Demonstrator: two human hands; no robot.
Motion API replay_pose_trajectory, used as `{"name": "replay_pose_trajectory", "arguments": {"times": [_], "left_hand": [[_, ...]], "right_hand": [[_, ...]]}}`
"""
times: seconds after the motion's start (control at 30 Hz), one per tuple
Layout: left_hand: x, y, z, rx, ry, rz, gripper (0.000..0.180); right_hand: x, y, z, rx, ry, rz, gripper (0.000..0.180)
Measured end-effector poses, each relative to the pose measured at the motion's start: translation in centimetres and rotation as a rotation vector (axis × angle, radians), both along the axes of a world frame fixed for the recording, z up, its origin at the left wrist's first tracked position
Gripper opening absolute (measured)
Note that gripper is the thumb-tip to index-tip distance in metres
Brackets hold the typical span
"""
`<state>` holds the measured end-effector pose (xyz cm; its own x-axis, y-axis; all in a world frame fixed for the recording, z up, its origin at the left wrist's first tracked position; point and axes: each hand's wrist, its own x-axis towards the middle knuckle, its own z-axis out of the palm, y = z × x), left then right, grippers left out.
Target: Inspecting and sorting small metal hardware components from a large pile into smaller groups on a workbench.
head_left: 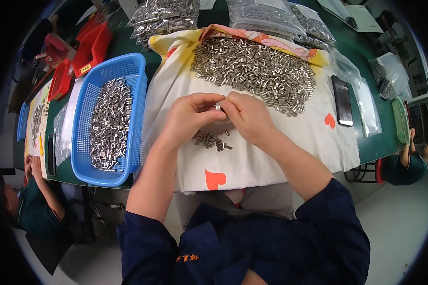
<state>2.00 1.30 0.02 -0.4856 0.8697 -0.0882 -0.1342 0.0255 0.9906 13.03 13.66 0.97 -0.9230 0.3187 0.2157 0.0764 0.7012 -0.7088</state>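
Over the white cloth [271,161] my two hands meet at the fingertips. My left hand [188,116] pinches a small shiny metal sleeve [218,106] between thumb and forefinger. Closed against the same piece, my right hand [249,114] grips its other side, with part of it hidden by the fingers. Just below lies a small loose group of metal sleeves [214,140], partly under my left hand. Beyond my hands a large pile of similar short metal sleeves [257,71] spreads over the cloth.
At left stands a blue plastic basket [141,90] holding many metal sleeves. Filled clear bags [264,16] line the back. Red bins [92,50] stand back left; a phone [342,100] lies at right. Co-workers sit at left [35,202] and right [402,164].
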Motion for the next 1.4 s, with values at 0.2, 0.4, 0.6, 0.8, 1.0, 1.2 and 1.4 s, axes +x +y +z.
{"name": "replay_pose_trajectory", "arguments": {"times": [0.2, 0.4, 0.6, 0.8, 1.0, 1.2, 1.4], "left_hand": [[-0.3, -0.1, 0.2, -0.020, -0.060, -0.010, 0.032], [-0.8, -0.1, 0.7, 0.011, -0.271, -0.010, 0.029], [-0.1, -0.3, -0.9, -0.028, -0.144, 0.025, 0.030], [-0.3, -0.1, -0.9, -0.023, -0.078, 0.041, 0.031], [-0.4, 0.3, -1.3, -0.038, -0.020, 0.024, 0.032], [-0.5, 0.0, -1.3, -0.033, -0.039, 0.033, 0.032], [-0.4, -0.1, -1.1, -0.014, -0.023, 0.027, 0.031]], "right_hand": [[-0.4, 0.1, -0.5, 0.051, 0.122, -0.011, 0.022], [0.8, 2.0, 2.1, -0.099, 0.121, -0.187, 0.018], [0.6, 3.1, 1.6, -0.070, 0.170, -0.157, 0.012], [5.2, 10.6, 4.9, 0.558, 0.322, -0.452, 0.014], [10.0, 21.9, 6.1, 0.992, 0.206, -0.634, 0.017], [12.5, 19.4, 8.5, 0.729, 0.304, -0.806, 0.018], [12.7, 13.3, 5.8, 0.344, 0.270, -0.605, 0.016]]}}
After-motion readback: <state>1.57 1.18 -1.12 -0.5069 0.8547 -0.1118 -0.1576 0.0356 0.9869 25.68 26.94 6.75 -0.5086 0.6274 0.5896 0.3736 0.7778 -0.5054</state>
